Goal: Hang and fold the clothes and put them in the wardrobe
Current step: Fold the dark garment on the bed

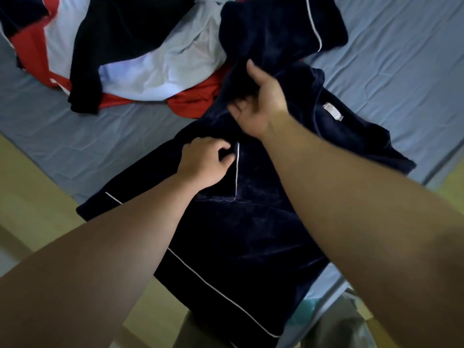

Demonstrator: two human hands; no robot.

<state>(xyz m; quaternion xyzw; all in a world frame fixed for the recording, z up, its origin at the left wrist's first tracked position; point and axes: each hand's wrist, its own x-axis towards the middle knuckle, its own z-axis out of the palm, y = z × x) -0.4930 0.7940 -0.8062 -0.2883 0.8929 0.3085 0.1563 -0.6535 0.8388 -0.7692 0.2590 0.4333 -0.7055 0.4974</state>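
Bed [391, 46], blue-grey sheet, is filling most of the view; its near edge is running diagonally along a yellowish floor [30, 197].

Navy velvet garment [246, 234] with white piping is lying spread flat across the near edge of the bed, its lower part hanging over that edge toward the person. Its upper part is bunching up toward the middle of the bed. A further navy piece [276, 28] with the same piping is lying beyond it, toward the far edge; cannot tell whether it is the same garment.

Pile of clothes [155, 69] in red, white, pale blue and black is sitting toward the far left of the bed, touching the navy garment's upper left side.

Right hand [261, 101] is gripping a raised fold of the navy fabric, fingers curled into the cloth, thumb pointing up.

Left hand [203, 162] is resting on the garment's front, fingers curled, pinching fabric just beside the top of a vertical piping line [237, 169].

White label [332, 111] is showing on the fabric to the right of the right wrist.
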